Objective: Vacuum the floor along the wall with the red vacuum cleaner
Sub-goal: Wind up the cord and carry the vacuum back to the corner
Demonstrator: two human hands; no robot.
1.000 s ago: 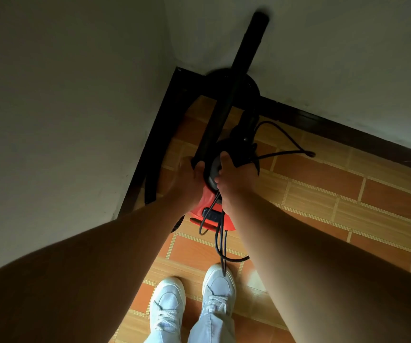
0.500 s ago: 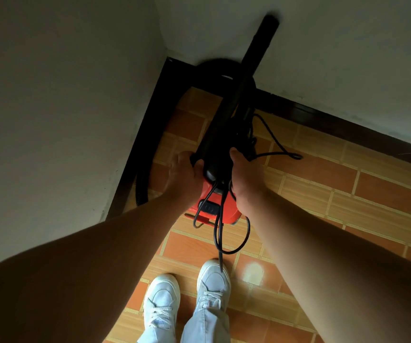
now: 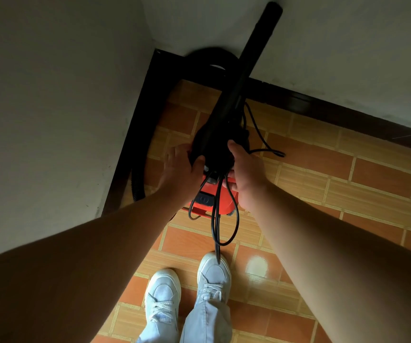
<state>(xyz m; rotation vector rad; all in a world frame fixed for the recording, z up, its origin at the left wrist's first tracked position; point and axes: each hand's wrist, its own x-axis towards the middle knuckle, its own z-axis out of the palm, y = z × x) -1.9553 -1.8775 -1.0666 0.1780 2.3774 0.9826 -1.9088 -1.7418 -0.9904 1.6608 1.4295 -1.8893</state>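
Observation:
The red vacuum cleaner [image 3: 220, 199] stands on the tiled floor in the room's corner, with a black top and a long black tube [image 3: 251, 60] rising towards the far wall. My left hand [image 3: 182, 169] grips the left side of its black top. My right hand [image 3: 245, 174] holds the right side, fingers curled round the body and the cord. A black power cord [image 3: 216, 224] hangs in loops off the front, down to my right shoe. A black ribbed hose [image 3: 137, 184] curves along the left skirting.
White walls meet in the corner just beyond the vacuum, edged by a dark skirting board [image 3: 335, 107]. Orange and tan floor tiles [image 3: 348, 184] stretch to the right. My white shoes [image 3: 187, 290] stand right behind the vacuum. A cord end [image 3: 277, 152] lies on the tiles to the right.
Both hands have slid apart to either side of the vacuum's black top. The cord loops hang lower, reaching my right shoe. The view has shifted slightly.

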